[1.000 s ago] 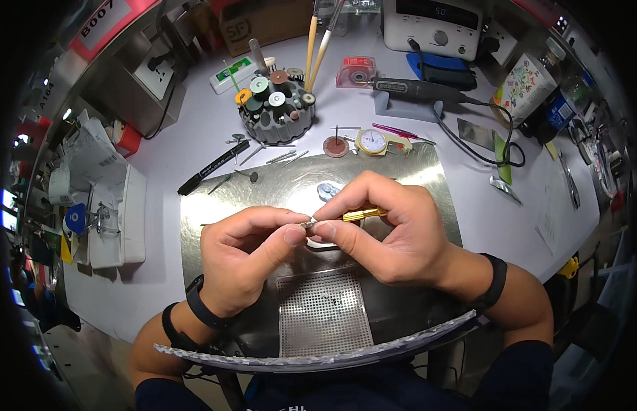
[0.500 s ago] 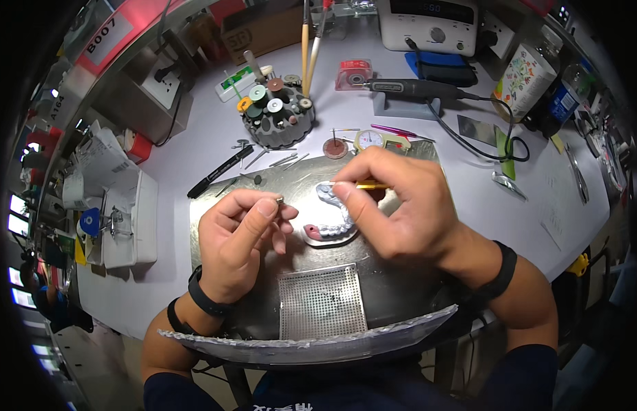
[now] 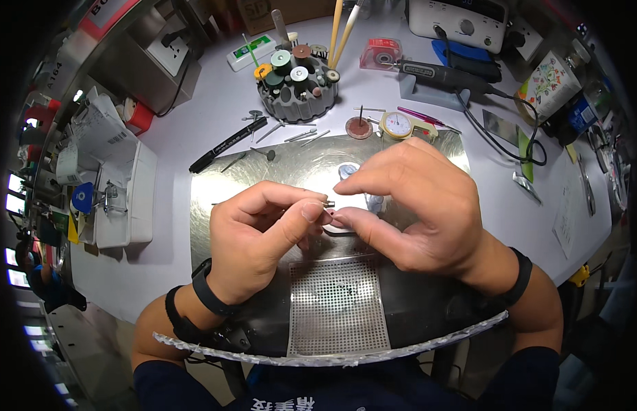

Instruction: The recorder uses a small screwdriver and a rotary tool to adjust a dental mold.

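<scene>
Small metal pin (image 3: pixel 328 204) sits pinched between thumb and forefinger of the left hand (image 3: pixel 260 236), grip closed on it. Right hand (image 3: pixel 407 205) meets it at the tip, fingers curled; whether they hold anything, cannot tell. Head view only: just beyond the grip lies a pale dental model (image 3: pixel 356 185) on the steel tray (image 3: pixel 216 198). Judgement: keep wrists braced on the tray, pin steady.

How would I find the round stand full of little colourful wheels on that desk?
Start at the shiny metal tray in front of the person. Look just past its far edge, on the pale desk. The dark round stand sits there, the only thing bristling with small upright discs, green, yellow, brown and white.
</scene>
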### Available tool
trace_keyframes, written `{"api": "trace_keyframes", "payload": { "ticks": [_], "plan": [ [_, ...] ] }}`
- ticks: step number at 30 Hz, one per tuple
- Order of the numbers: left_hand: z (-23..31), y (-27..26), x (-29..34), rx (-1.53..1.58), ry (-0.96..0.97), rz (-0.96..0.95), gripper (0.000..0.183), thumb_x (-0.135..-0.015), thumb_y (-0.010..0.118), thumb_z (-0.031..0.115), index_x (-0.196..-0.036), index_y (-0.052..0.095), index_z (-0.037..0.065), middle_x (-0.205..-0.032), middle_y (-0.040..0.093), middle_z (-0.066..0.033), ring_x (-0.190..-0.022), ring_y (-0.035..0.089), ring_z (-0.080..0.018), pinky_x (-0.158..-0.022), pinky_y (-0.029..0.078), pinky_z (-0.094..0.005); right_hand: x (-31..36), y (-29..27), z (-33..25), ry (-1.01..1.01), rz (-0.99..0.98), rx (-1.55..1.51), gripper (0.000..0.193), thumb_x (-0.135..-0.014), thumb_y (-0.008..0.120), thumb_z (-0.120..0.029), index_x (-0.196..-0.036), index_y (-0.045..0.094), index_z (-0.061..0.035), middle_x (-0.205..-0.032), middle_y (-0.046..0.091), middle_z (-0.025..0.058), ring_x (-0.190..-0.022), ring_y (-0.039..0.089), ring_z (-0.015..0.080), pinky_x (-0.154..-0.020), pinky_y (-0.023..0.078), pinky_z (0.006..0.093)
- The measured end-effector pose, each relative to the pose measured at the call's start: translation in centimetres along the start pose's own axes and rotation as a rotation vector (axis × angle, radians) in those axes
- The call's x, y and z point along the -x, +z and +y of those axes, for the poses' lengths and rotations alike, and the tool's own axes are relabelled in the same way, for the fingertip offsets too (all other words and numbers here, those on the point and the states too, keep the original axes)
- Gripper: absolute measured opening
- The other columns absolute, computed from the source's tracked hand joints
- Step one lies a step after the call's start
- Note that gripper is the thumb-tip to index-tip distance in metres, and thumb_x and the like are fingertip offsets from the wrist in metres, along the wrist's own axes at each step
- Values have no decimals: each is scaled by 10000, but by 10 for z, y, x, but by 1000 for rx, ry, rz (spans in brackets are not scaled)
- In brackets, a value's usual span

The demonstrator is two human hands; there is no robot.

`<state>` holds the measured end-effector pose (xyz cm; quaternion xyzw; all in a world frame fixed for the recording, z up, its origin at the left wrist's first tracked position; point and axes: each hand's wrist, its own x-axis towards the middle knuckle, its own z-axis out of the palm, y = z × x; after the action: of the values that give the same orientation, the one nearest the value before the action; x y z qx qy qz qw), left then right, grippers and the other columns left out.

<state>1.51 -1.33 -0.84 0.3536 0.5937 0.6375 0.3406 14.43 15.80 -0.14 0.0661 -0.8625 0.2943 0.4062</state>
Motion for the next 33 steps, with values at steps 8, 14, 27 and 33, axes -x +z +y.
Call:
{"api": "trace_keyframes", "payload": {
  "ticks": [8, 14, 27, 33],
  "plan": [
    [-8, -6, 2, 33, -20, -78, 150, -900, 645, 50, -1015, 649, -47, -898, 694, -105, -775, 640, -96, -682, 514, -216, 4, 4, 0, -11, -89, -9, 245, -623, 785, 22, -840, 693, -46, -725, 650, 65, -616, 588, 196, -555, 438, 270],
    [-6, 0, 0, 72, 1, -72, 151, -906, 620, 43, -1022, 626, -55, -889, 681, -117, -765, 633, -116, -690, 519, -241, 4, 5, 3, -33, -84, 10, 242, -621, 781, 25, -835, 691, -46, -721, 651, 61, -617, 601, 197, -576, 460, 275],
    [-9, -9, -3, 144, -83, -157, 156, -870, 670, 20, -1007, 655, -52, -958, 697, -116, -862, 652, -121, -777, 522, -243, 3, 4, 7, -48, -111, -43, 262, -639, 763, 47, -877, 687, -32, -752, 653, 70, -653, 618, 196, -596, 468, 275],
    [-7, -7, 0, 120, -102, -118, 134, -865, 668, 9, -986, 657, -47, -922, 695, -111, -797, 645, -96, -702, 516, -216, 3, 5, 4, -23, -115, -105, 258, -651, 758, 46, -888, 688, -28, -766, 664, 73, -654, 623, 195, -590, 459, 275]
  ]
}}
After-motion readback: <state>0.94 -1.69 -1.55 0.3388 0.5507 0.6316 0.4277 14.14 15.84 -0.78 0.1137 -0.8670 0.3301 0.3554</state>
